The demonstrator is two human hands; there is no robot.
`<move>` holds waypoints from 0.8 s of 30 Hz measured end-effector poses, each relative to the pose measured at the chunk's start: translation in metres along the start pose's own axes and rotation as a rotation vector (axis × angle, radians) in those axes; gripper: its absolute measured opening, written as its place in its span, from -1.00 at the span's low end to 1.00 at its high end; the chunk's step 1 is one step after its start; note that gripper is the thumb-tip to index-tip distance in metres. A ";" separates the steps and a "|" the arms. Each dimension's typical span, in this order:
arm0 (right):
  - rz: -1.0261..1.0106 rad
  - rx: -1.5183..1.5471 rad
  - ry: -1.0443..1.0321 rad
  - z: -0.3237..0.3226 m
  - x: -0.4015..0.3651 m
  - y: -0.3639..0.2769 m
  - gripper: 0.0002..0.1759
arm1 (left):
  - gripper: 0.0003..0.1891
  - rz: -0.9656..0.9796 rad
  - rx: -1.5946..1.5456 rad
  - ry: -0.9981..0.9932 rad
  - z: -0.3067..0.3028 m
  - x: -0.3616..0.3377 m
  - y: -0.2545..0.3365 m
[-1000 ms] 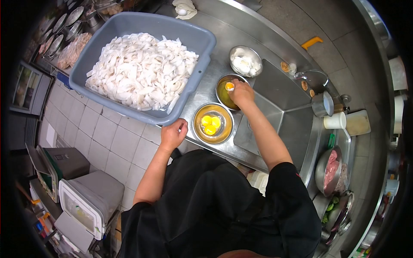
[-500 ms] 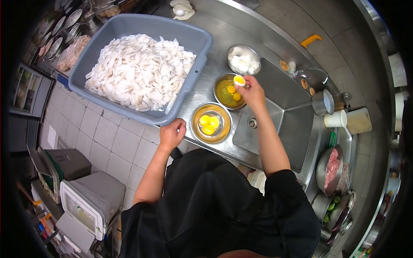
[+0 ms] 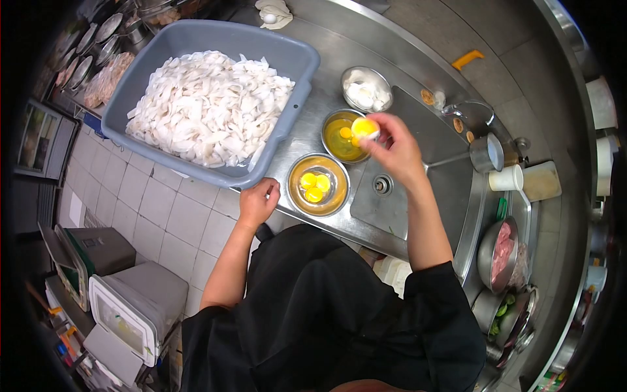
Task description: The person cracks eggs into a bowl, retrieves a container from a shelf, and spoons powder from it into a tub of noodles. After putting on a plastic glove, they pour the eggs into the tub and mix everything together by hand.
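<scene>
My right hand [image 3: 396,147] grips an eggshell half [image 3: 365,128] with yellow yolk in it, over the right edge of a metal bowl [image 3: 334,145] that contains egg white and yolks. My left hand [image 3: 259,202] rests closed at the counter's front edge, by the corner of the grey tub; whether its fingers hold anything is hidden. Just right of it, a second bowl [image 3: 337,204] contains three yolks. Behind, another metal bowl [image 3: 346,77] holds white eggshells [image 3: 367,93].
A large grey tub [image 3: 307,62] of white strips [image 3: 209,108] fills the counter's left. The sink [image 3: 450,189] lies at right, with a faucet [image 3: 471,104] behind. Bowls of pink meat [image 3: 503,251] and green vegetables [image 3: 501,313] stand far right. A white cloth [image 3: 274,12] lies at the back.
My right hand has moved slightly right and toward me, and the shell with its yolk is now tilted more toward the camera. My left hand has hardly moved.
</scene>
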State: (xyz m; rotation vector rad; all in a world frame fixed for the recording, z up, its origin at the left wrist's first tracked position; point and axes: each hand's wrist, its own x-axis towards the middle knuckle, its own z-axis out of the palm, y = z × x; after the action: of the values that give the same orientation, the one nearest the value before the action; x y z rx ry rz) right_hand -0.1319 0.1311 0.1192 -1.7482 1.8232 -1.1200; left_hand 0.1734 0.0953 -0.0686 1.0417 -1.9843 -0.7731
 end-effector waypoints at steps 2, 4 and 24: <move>0.001 -0.126 -0.131 0.012 -0.012 -0.011 -0.49 | -0.91 0.013 0.013 0.014 -0.001 0.001 0.002; -0.041 -0.174 -0.169 0.032 -0.026 -0.010 -0.51 | -0.90 0.012 0.017 0.010 -0.001 0.001 0.003; 0.205 -0.943 -0.268 0.066 0.033 0.109 -0.53 | -0.91 0.041 -0.019 0.004 -0.001 0.000 -0.001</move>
State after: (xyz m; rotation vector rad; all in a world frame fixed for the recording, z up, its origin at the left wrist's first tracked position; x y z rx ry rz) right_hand -0.1602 0.0709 0.0054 -1.9322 2.4571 0.1325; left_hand 0.1748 0.0948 -0.0688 0.9884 -1.9853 -0.7657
